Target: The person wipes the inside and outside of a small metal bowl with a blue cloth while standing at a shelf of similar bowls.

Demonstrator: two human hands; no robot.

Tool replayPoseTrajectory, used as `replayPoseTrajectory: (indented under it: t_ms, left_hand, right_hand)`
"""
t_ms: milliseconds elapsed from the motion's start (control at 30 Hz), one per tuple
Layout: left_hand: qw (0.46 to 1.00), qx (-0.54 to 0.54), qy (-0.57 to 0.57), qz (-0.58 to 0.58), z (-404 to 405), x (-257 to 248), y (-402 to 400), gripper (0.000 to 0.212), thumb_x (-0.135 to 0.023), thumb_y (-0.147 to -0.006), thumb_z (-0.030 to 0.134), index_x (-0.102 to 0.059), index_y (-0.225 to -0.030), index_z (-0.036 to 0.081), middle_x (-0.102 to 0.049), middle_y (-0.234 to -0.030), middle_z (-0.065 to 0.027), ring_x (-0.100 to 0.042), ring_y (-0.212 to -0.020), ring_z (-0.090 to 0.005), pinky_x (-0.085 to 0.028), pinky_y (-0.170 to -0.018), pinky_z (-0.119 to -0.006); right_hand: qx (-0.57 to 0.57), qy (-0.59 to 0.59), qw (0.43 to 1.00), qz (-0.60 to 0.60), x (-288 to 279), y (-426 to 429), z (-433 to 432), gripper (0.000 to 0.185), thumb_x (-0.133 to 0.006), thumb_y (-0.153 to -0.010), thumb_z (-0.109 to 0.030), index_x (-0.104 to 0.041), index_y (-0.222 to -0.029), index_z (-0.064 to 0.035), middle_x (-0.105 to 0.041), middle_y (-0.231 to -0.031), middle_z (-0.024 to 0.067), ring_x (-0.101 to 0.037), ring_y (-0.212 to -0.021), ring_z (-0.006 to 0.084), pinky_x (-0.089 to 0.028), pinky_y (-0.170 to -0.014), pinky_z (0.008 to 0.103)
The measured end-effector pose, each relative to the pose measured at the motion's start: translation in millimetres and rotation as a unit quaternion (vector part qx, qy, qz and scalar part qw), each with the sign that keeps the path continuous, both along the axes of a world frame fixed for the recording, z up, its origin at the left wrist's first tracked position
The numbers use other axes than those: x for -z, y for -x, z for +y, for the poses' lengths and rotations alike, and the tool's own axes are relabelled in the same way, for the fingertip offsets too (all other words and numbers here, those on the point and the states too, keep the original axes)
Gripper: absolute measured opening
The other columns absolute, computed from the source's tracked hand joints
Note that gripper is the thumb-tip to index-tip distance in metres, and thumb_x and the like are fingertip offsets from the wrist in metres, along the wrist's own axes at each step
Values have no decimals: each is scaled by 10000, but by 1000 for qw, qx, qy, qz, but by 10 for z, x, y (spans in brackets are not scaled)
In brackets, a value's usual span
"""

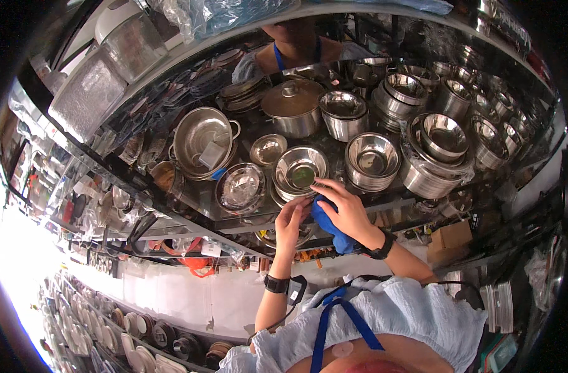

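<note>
In front of me a stack of shiny metal bowls (pixel 288 161) stands on a dark, glossy shelf (pixel 204 205). My left hand (pixel 289 226) is at the near edge of this stack, its fingers bent against the rim and partly hidden. A bunched blue cloth (pixel 328 221) hangs under the palm of my right hand (pixel 347 212). The fingers of that hand stretch over the stack's near right rim. Left of the stack, a bowl wrapped in clear plastic (pixel 241 187) sits beside a smaller metal bowl (pixel 268 149).
A two-handled metal colander (pixel 200 135) leans at the left. Behind stands a lidded pot (pixel 293 109). More bowl stacks (pixel 373 163) fill the right side, one partly wrapped in plastic (pixel 433 163). Above runs an upper shelf edge (pixel 382 11). A cardboard box (pixel 449 240) sits lower right.
</note>
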State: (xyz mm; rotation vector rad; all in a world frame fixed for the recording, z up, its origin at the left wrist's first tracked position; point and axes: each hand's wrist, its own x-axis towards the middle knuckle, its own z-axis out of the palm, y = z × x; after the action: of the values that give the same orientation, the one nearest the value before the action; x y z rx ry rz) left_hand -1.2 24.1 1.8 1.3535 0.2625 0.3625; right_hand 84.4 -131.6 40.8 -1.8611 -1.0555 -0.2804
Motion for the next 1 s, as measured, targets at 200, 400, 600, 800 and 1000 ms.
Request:
replayPoseTrajectory:
  t_ms: [200, 400, 600, 800, 1000]
  left_hand:
    - [999, 47, 1, 14, 181, 55, -111, 308, -471, -1018, 206, -587, -1195, -18, -657, -1110, -94, -634, -945, -135, -510, -833, -272]
    - [992, 97, -17, 81, 349, -8, -178, 361, -455, -1025, 269, -602, -1148, -37, -669, -1049, -98, -657, -884, -152, -539, -810, -285]
    - [992, 109, -10, 63, 318, -20, -105, 447, -421, -1033, 331, -564, -1209, -54, -639, -1157, -140, -658, -969, -200, -541, -853, -320]
    - [995, 98, -23, 27, 315, 102, -68, 534, -331, -1044, 397, -534, -1220, -65, -640, -1135, -160, -653, -995, -240, -533, -881, -356]
    - [996, 79, -24, 27, 129, 341, 9, 503, -357, -1036, 406, -447, -1310, -6, -585, -1231, -148, -600, -1106, -229, -523, -901, -394]
  right_hand:
    - [6, 90, 996, -16, 29, -13, 149, 335, -564, -927, -205, -570, -1244, -96, -566, -1275, 77, -655, -922, 312, -548, -749, 420]
    - [51, 144, 988, -7, 4, -33, 240, 269, -593, -908, -197, -624, -1150, -86, -606, -1155, 67, -662, -849, 307, -542, -712, 401]
    - [79, 58, 995, -5, 5, -6, 286, 165, -616, -893, -180, -689, -1001, -79, -647, -1009, 41, -666, -792, 276, -535, -669, 371]
    - [21, -76, 997, -7, -150, 74, 137, 129, -695, -790, -22, -716, -916, -33, -666, -927, 90, -665, -793, 259, -539, -704, 331]
    - [-79, -86, 993, 8, -130, 128, -188, 178, -647, -792, 64, -717, -938, -9, -673, -917, 95, -688, -773, 221, -560, -664, 303]
